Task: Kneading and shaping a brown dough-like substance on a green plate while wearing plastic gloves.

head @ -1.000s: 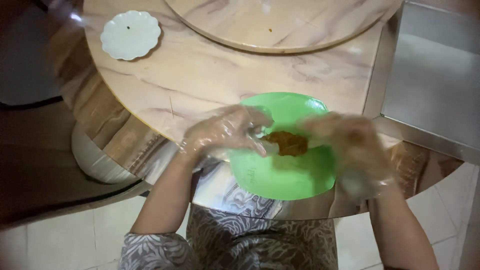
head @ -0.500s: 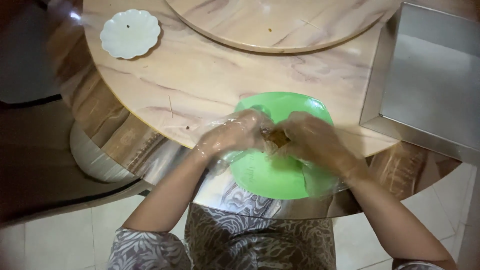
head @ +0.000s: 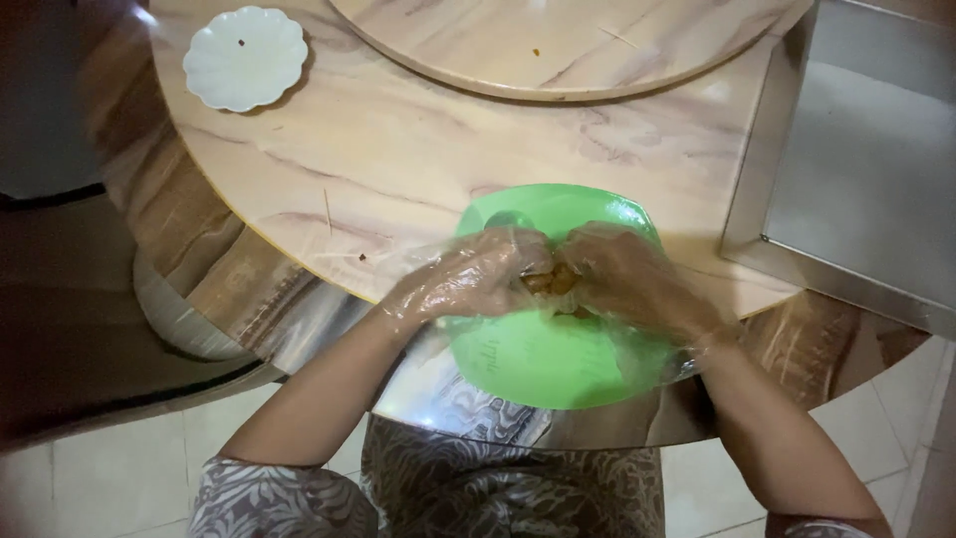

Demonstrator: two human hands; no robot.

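Observation:
Both of my hands wear thin clear plastic gloves and meet over a bright green plate [head: 538,364] at the near edge of a round marble-patterned table [head: 398,159]. My left hand [head: 468,279] and my right hand [head: 622,274] press together on a brown piece of food [head: 553,282], which shows only between the fingertips. The plate overhangs the table's edge slightly toward me.
A small white scalloped saucer [head: 245,57] with a crumb lies at the far left. A round turntable [head: 568,45] fills the table's middle. A metal tray [head: 856,179] sits at the right. A pale stool [head: 179,314] stands below the table's left edge.
My hands have closed in from either side of the plate and now cover the brown food. The right hand shifted left toward the left hand.

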